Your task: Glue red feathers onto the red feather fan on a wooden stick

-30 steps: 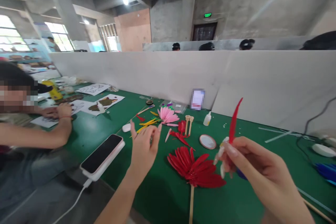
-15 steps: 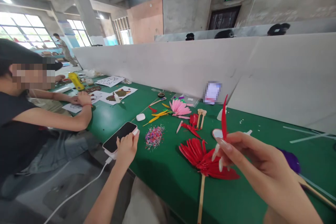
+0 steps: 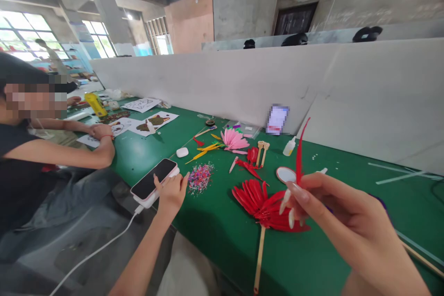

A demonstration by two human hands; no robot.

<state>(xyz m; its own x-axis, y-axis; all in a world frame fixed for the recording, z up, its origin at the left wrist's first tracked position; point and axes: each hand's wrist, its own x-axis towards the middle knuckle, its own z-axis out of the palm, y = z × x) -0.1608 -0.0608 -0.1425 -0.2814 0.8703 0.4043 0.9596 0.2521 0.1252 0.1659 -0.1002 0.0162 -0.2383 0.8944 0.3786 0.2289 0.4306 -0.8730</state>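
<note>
My right hand [image 3: 333, 208] pinches a slim red feather [image 3: 301, 157] between thumb and fingers, its tip pointing up. Below and left of that hand lies a fan of red feathers [image 3: 251, 199] on a wooden stick [image 3: 259, 259]; my fingers hide part of its right side. My left hand [image 3: 172, 196] rests by the right edge of a phone [image 3: 152, 181], fingers apart, one reaching over the dark screen. The phone sits on a white block with a cable [image 3: 100, 249] plugged in. Beside the left hand is a pile of colourful bits [image 3: 201, 178].
Pink feathers [image 3: 234, 139], loose yellow feathers [image 3: 204, 150], a white case [image 3: 182, 152], wooden sticks [image 3: 264, 153], a round white disc [image 3: 286, 175] and a white bottle [image 3: 289, 146] lie beyond. A lit phone [image 3: 277, 119] leans on the partition [image 3: 194, 78]. A person [image 3: 52, 148] sits at left.
My left hand has shifted on the phone, its fingers spreading towards the colourful pile. My right hand still holds the red feather, turned slightly. The whole view has shifted a little.
</note>
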